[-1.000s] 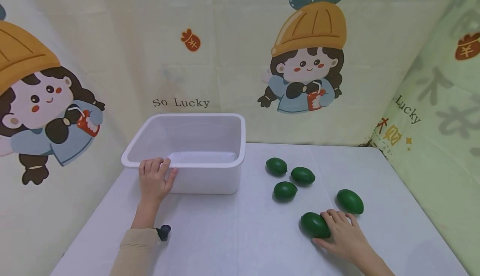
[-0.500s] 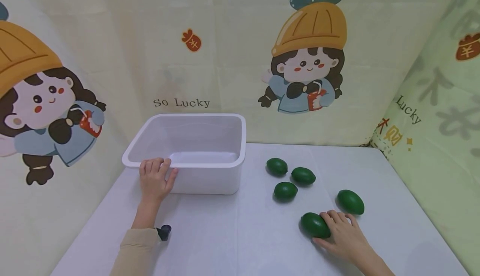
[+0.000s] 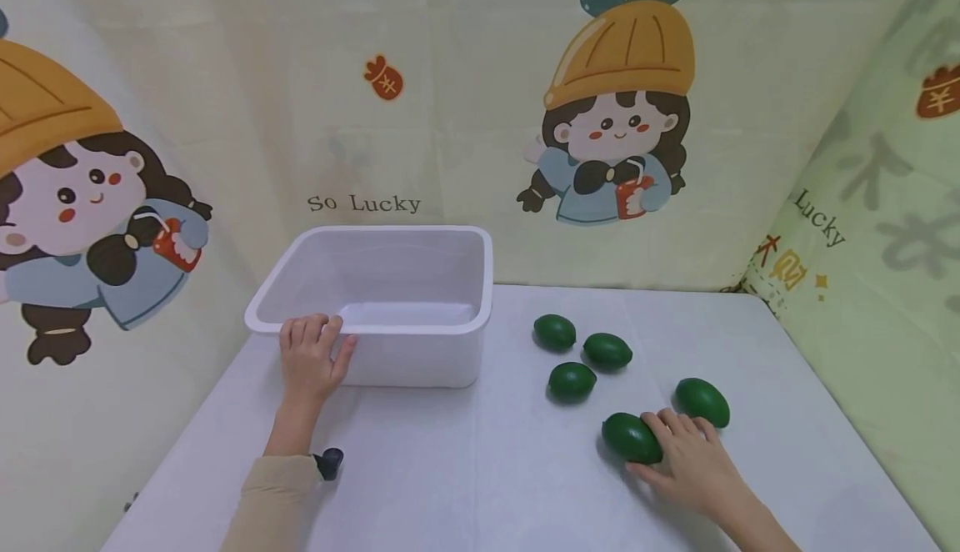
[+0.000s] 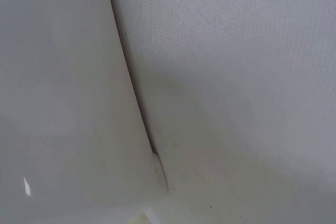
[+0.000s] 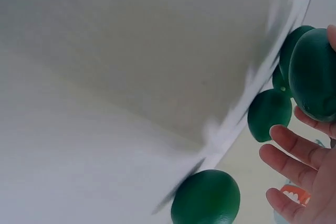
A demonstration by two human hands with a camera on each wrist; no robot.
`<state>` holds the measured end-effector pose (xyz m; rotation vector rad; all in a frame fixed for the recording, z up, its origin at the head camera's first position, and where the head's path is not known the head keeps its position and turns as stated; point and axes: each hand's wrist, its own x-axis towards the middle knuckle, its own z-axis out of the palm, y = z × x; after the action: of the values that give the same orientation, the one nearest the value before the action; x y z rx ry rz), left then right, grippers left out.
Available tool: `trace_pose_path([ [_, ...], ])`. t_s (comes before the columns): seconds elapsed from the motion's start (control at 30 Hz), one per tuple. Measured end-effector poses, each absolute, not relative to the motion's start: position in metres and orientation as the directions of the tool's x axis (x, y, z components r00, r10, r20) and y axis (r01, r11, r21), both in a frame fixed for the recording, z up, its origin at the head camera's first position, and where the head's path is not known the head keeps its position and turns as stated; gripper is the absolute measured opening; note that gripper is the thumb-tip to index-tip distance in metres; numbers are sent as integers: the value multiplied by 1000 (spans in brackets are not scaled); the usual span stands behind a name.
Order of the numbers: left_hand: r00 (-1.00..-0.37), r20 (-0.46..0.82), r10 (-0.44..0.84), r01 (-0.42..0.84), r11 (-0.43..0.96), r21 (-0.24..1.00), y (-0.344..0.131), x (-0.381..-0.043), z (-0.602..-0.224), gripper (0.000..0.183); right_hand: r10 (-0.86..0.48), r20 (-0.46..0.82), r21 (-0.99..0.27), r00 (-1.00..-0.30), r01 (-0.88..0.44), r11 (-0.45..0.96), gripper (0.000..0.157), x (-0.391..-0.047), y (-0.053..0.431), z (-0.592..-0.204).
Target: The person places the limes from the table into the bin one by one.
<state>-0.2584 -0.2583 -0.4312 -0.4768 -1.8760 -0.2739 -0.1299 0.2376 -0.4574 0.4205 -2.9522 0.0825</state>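
My right hand pinches a dark green lime between thumb and fingers, just above the white table. In the right wrist view that lime sits between the thumb and index finger, while the other fingers spread apart. Another lime lies just behind the hand. Three more limes, among them one nearest the front, are grouped farther back. On the left, my left hand grips the front rim of a white plastic basin, fingers over the edge and thumb outside. The left wrist view shows only the basin wall and tablecloth.
The basin stands at the back left of the white-covered table, against a printed curtain. More curtain encloses both sides. A small dark object sits at the left wrist, by the sleeve cuff.
My right hand has moved slightly up and away with the lime, which has come off the tabletop. The left hand and basin stay in place.
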Motion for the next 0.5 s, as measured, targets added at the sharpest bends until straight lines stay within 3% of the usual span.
trace_pose_path([
  [0.5, -308, 933, 187, 445, 895, -33, -258, -258, -433, 47, -343, 329, -4, -880, -364, 931, 66, -143, 235, -436],
])
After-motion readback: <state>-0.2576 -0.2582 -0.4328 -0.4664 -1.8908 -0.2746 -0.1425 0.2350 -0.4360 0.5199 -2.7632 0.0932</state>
